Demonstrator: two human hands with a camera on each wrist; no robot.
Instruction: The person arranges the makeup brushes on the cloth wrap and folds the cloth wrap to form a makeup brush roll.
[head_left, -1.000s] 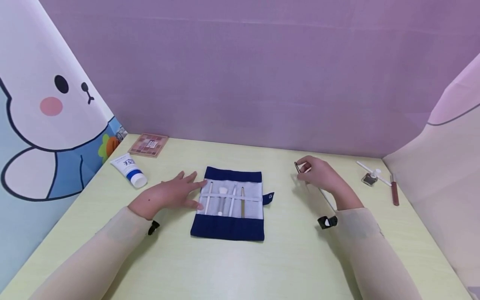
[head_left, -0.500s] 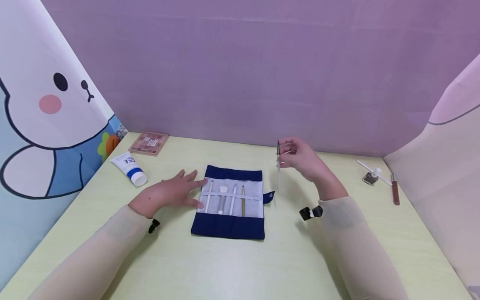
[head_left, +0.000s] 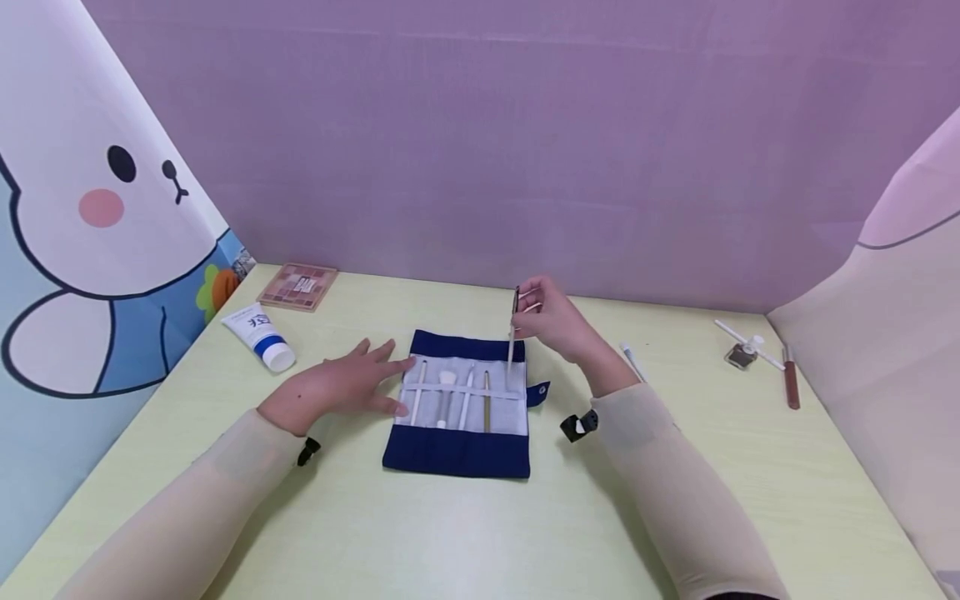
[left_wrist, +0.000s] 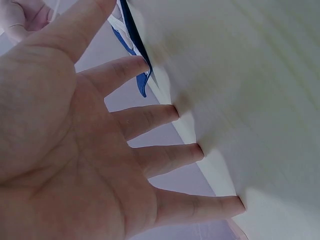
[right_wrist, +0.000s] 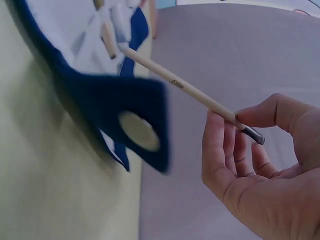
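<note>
A navy blue brush roll with a white lining lies on a pale yellow-green table, backed by a lilac wall and a white cartoon-rabbit panel.

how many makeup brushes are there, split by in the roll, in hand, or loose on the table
In the blue roll: 4 brushes
Pinched in the right hand: 1 brush
Loose on the table: 1 white stick, whether a brush I cannot tell
Total: 6

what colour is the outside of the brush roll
Dark navy blue brush roll, with a pale grey-white lining; the head view shows it best.
</note>
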